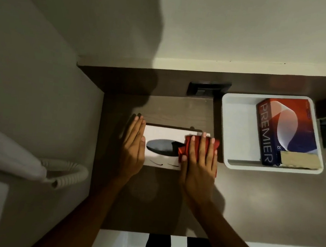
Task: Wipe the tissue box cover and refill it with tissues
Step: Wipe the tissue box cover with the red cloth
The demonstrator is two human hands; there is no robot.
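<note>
We note the white tissue box cover (163,146) lying flat on the dark brown desk (250,203), roughly at its middle, with its long side running left to right. Its top face shows a dark oval opening; we cannot tell whether any tissue is inside.

The right hand (199,161) lies palm down over the cover's right end, fingers spread and flat, pressing a red cloth (184,145) against the top surface. The cloth bunches out past the thumb on the left and shows beyond the fingertips and along the hand's right edge.

The left hand (133,148) rests against the cover's left end, fingers straight and held close together, its edge touching the short side; it grasps nothing that we can see.

To the right of the cover, near but apart from it, sits a white tray (235,131) with rounded corners. Inside the tray a red, white and blue tissue box (286,132) marked PREMIER lies against the right wall, with a tan, sponge-like block (300,160) beside its near end.

Behind the cover, a black socket panel (208,89) is set in the desk's raised back edge. At far left, off the desk, a white phone handset (7,157) with a coiled cord (68,173) is visible.
</note>
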